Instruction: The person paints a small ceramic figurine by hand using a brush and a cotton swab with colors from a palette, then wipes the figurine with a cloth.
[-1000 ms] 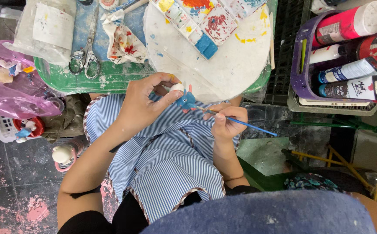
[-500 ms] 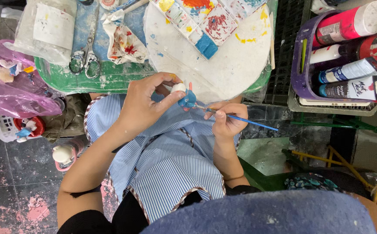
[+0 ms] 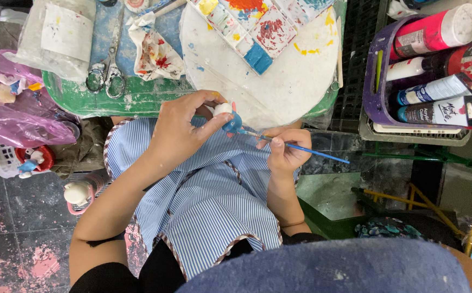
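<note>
Figurine (image 3: pixel 228 116): small, white and blue, held up over the lap, just in front of the bench edge.
Left hand (image 3: pixel 184 130): clasped around the figurine, thumb and fingertips pinching it from both sides.
Paintbrush (image 3: pixel 301 148): thin, blue-handled, slanted, its tip touching the blue part of the figurine.
Right hand (image 3: pixel 283 149): gripping the paintbrush like a pen, just right of the figurine.
Apron (image 3: pixel 208 195): blue-and-white striped, spread over the lap beneath both hands.
Round board (image 3: pixel 279 70): white, paint-flecked, on the bench just beyond the figurine.
Palette (image 3: pixel 257 24): white compartment tray with red, blue, yellow and orange paint, lying on the round board.
Bench (image 3: pixel 132 100): green, smeared with paint.
Scissors (image 3: pixel 105 76): on the bench, left of the round board.
Rag (image 3: pixel 154 49): crumpled, paint-stained, between scissors and board.
Purple basket (image 3: pixel 374 81): at right, well apart from the hands, holding paint bottles (image 3: pixel 436 89) lying on their sides.
Pink plastic bag (image 3: pixel 18 108): at left, beside the bench, small figures inside.
Floor (image 3: pixel 8 217): dark tiles with pink paint marks.
</note>
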